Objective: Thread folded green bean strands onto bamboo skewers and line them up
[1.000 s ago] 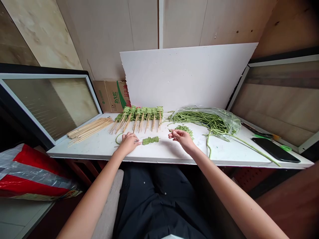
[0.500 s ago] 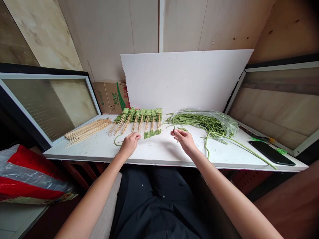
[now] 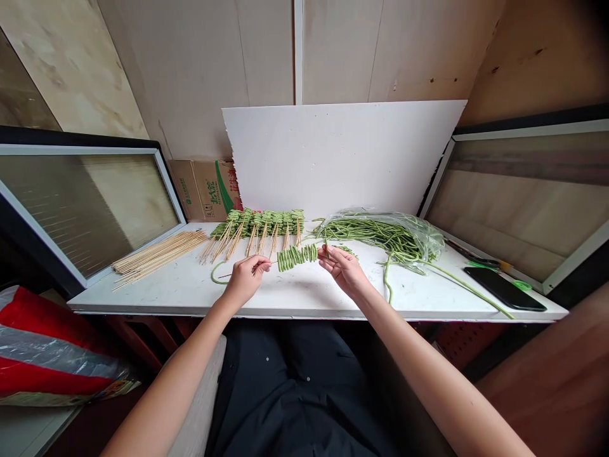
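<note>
Pinched in my left hand (image 3: pixel 248 277) is a thin wooden skewer, its far half threaded with a row of short green bean pieces (image 3: pixel 297 257). A long bean (image 3: pixel 215 271) curves out to the left of that hand. My right hand (image 3: pixel 343 266) closes its fingertips on a bean piece (image 3: pixel 325 240) at the skewer's right end; whether the skewer tip pierces it I cannot tell. Behind my hands lie filled bean skewers (image 3: pixel 266 222), stacked with their bare sticks toward me. A few cut pieces (image 3: pixel 347 251) lie behind my right hand.
Loose bare skewers (image 3: pixel 159 254) lie at the left. Long beans (image 3: pixel 380 231) spill from a clear plastic bag (image 3: pixel 431 238) at the right, one stretching toward the front edge. A black phone (image 3: pixel 504 289) lies farther right. A white board (image 3: pixel 342 158) and a carton (image 3: pixel 202 190) stand behind.
My right hand has moved left to the skewer's end with the bean piece, closing the gap. The whole view has shifted slightly. My left hand keeps its grip.
</note>
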`<control>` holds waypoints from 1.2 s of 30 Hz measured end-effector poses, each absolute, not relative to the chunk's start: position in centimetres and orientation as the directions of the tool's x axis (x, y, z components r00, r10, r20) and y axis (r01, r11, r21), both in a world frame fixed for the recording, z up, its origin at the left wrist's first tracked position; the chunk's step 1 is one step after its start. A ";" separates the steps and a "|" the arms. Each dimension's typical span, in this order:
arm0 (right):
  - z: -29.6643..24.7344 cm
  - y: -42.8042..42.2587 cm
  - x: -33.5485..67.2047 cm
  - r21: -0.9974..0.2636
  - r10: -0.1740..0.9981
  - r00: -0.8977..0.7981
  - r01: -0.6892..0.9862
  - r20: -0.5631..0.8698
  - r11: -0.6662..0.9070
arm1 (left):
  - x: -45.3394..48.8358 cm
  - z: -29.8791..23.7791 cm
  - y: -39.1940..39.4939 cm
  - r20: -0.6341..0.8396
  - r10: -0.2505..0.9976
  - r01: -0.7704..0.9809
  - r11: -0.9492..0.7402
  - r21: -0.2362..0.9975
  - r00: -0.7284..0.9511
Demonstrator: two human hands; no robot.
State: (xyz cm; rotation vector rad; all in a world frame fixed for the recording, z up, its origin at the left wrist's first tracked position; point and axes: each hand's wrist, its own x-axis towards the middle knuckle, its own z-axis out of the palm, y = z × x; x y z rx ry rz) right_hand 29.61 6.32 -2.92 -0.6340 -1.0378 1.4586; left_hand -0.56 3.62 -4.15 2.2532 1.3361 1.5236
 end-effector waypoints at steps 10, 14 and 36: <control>-3.0 6.1 29.5 -0.889 0.968 -0.204 -0.456 0.149 0.041 | -0.3 -3.8 3.2 0.706 0.697 0.601 -0.618 0.507 0.122; -3.0 6.1 29.5 -0.886 0.967 -0.222 -0.464 0.127 0.010 | -0.2 -3.6 3.1 0.704 0.702 0.600 -0.613 0.515 0.113; -3.5 6.4 29.4 -0.889 0.964 -0.215 -0.455 0.158 0.045 | -0.2 -3.6 3.0 0.718 0.688 0.623 -0.610 0.490 0.109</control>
